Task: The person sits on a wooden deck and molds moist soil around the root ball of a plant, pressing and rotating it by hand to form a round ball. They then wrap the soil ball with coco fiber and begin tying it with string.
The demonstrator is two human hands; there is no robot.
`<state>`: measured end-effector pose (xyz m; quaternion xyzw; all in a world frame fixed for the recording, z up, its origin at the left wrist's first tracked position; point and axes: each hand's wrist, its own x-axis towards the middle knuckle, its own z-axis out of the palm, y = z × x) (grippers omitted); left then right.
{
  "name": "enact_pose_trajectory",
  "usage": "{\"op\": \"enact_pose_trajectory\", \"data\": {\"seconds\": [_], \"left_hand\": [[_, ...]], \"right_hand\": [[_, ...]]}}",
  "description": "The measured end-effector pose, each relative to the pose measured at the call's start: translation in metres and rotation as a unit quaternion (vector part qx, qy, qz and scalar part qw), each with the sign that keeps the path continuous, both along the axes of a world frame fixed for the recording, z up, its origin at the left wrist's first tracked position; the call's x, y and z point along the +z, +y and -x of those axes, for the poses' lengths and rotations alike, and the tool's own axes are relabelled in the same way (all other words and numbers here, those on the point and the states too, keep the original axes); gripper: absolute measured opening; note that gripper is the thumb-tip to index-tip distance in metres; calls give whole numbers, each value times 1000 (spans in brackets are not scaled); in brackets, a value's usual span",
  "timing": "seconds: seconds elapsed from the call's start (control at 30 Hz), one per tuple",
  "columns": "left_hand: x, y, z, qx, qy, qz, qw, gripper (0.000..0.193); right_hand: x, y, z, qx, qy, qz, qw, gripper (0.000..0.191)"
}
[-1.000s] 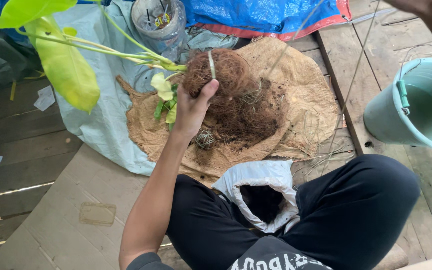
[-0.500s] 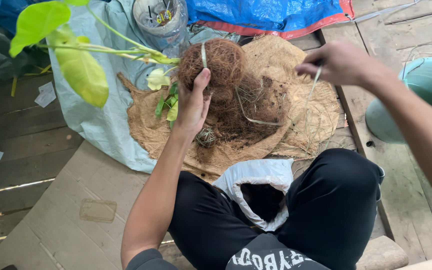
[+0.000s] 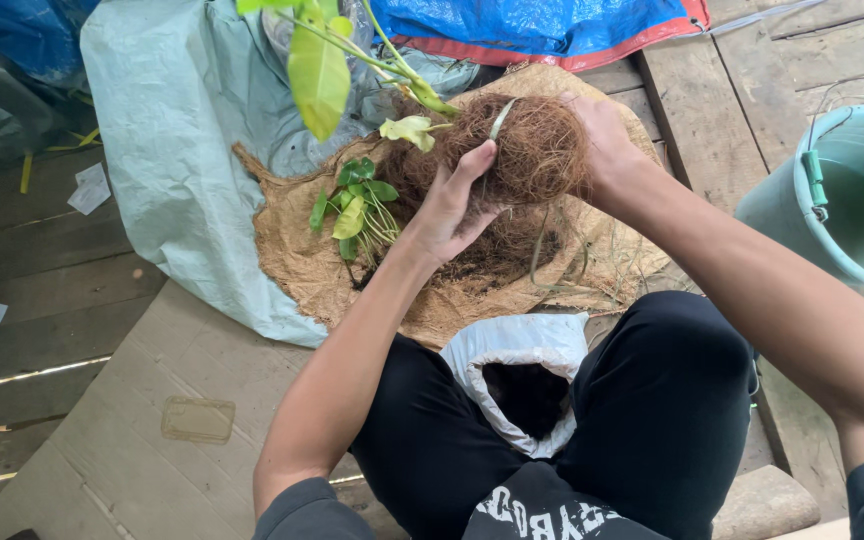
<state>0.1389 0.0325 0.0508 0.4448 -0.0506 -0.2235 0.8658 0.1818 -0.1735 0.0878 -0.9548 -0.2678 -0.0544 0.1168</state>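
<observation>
A round ball of brown coconut fibre [image 3: 530, 150] wraps the root of a plant whose long green stems and large yellow-green leaves [image 3: 319, 72] reach up to the left. My left hand [image 3: 449, 200] grips the ball from the near left side, thumb up against it. My right hand [image 3: 599, 135] presses on the ball's right side. A pale strip lies over the top of the ball. The ball hangs over a brown sheet of fibre cloth [image 3: 297, 255] strewn with loose fibre and dark soil.
A small green seedling [image 3: 355, 208] lies on the cloth at the left. A white sack of dark soil [image 3: 515, 352] sits between my knees. A teal bucket [image 3: 832, 195] stands at right, a pale tarp [image 3: 167, 150] at left, a blue tarp [image 3: 542, 25] behind.
My right hand came in from the right and now rests on the fibre ball. The ball and plant have been lifted and turned, the leaves swinging towards the middle.
</observation>
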Motion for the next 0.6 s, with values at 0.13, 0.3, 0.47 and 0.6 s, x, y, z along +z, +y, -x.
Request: {"op": "enact_pose_trajectory", "data": {"seconds": [0.13,0.3,0.47,0.6], "left_hand": [[3,-5,-2,-20,-24,63,997,74],[18,6,-10,49,-98,60,992,86],[22,36,-13,120,-96,24,988,94],[15,60,-15,153,-84,62,983,79]], "right_hand": [[-2,-3,1,70,-108,-43,991,51],[-14,-12,-11,-38,125,62,989,47],[-63,-74,-21,-144,340,14,929,43],[-110,-132,-19,-179,378,-11,908,30]]}}
